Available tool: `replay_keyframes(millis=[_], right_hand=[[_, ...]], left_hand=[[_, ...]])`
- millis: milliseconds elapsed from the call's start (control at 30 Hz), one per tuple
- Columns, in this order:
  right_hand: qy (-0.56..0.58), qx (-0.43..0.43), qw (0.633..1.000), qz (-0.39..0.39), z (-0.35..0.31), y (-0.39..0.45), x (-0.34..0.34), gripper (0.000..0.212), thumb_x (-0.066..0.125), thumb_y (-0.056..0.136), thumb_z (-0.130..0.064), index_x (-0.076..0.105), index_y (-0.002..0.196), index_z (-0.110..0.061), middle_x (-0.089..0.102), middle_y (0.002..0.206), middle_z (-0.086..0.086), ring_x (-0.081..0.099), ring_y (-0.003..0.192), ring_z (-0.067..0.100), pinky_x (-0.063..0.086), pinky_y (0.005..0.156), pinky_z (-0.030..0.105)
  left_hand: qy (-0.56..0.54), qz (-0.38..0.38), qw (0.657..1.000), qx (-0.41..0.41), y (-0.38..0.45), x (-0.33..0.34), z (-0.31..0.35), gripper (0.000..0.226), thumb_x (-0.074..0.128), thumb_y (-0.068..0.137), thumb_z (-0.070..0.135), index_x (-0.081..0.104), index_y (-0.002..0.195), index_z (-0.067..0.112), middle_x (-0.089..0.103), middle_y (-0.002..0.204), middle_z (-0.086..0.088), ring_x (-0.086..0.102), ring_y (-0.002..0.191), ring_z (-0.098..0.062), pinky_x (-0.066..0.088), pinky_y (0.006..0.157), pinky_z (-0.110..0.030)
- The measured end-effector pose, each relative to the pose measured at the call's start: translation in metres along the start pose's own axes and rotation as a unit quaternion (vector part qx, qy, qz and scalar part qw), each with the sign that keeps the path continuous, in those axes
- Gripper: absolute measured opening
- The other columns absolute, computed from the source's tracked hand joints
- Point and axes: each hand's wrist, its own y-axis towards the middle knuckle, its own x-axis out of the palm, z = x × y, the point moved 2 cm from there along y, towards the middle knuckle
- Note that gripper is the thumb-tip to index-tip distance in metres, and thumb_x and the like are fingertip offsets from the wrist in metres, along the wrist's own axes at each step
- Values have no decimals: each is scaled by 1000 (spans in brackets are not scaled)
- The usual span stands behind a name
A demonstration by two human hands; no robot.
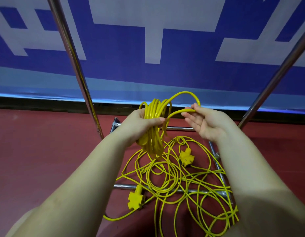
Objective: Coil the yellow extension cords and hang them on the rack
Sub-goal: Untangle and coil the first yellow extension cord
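My left hand point(141, 124) grips a bundle of coiled yellow extension cord point(154, 134), its loops hanging down below my fist. My right hand point(204, 122) pinches one strand of the same cord point(184, 94) between thumb and fingers, and that strand arches up between my two hands. Below them a loose tangle of yellow cord point(179, 182) lies on the red floor, with two yellow multi-outlet socket heads point(186, 157) point(135, 199) in it. The rack's metal uprights point(76, 65) point(274, 79) rise on either side.
The rack's chrome base bars point(180, 128) point(124, 186) lie on the red floor point(45, 151) under and around the cord tangle. Behind the rack hangs a blue and white banner point(153, 40) against the wall.
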Motion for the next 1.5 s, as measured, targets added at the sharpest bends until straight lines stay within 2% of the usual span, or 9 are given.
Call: replay_keyframes(millis=[233,367,500,667,900,1000,1133,1333,1500], right_hand=[[94,-5,995,-11,-5,1,0,18,46,97,-17,56,84,-10,69,58,0,68,53,9,53,45,19],[96,-49,991,-73,-7,3,6,37,42,96,-42,59,93,-9,73,75,2,72,72,12,59,62,26],[-135,-32,982,-132,8,0,17,41,39,93,-48,52,114,-15,66,102,3,65,93,16,50,87,36],[-566,-114,806,-132,45,5,17,18,54,92,-37,62,86,-21,65,85,-1,57,79,11,46,82,34],[-526,-176,821,-135,32,-1,20,20,61,88,-36,53,74,-23,55,68,-5,45,55,2,36,57,22],[-602,-178,772,-103,32,3,13,21,63,86,-37,50,74,-25,53,70,-6,46,61,9,36,59,27],[-745,-27,659,-94,34,10,-12,27,65,85,-36,46,72,-23,54,72,-4,51,70,16,40,61,26],[-527,-222,820,-2,8,2,-8,20,74,79,-21,54,75,-24,59,60,-2,52,49,12,42,54,25],[-495,-304,813,37,2,1,-6,11,69,81,-28,63,73,-28,55,64,-6,48,60,10,40,64,28]], left_hand=[[40,23,999,23,5,1,-4,14,75,79,17,64,87,17,71,81,-12,69,75,-32,58,75,-48],[-8,60,998,34,7,4,-2,10,74,80,14,64,83,14,70,70,-5,68,67,-24,57,73,-42],[-130,113,985,18,10,5,1,4,67,84,7,66,80,7,69,63,-3,66,58,-17,56,67,-38],[-223,106,969,-24,10,3,5,7,61,87,2,62,92,-3,66,61,-7,64,52,-15,55,51,-27],[-240,147,960,-14,8,-11,11,8,62,86,1,63,78,0,66,57,-5,63,49,-16,54,51,-28],[-237,181,954,-13,8,-20,12,6,64,84,2,63,80,-2,64,57,-8,62,51,-20,55,54,-34],[-246,259,934,-9,13,-42,8,19,67,83,5,62,99,-2,68,57,-2,65,53,-15,54,61,-29],[-66,306,949,-22,13,-59,-6,27,72,83,23,59,62,12,65,57,-6,62,61,-26,55,73,-46],[-58,252,964,-55,9,-49,-8,26,69,86,24,58,65,14,63,50,-3,62,47,-17,50,49,-26]])
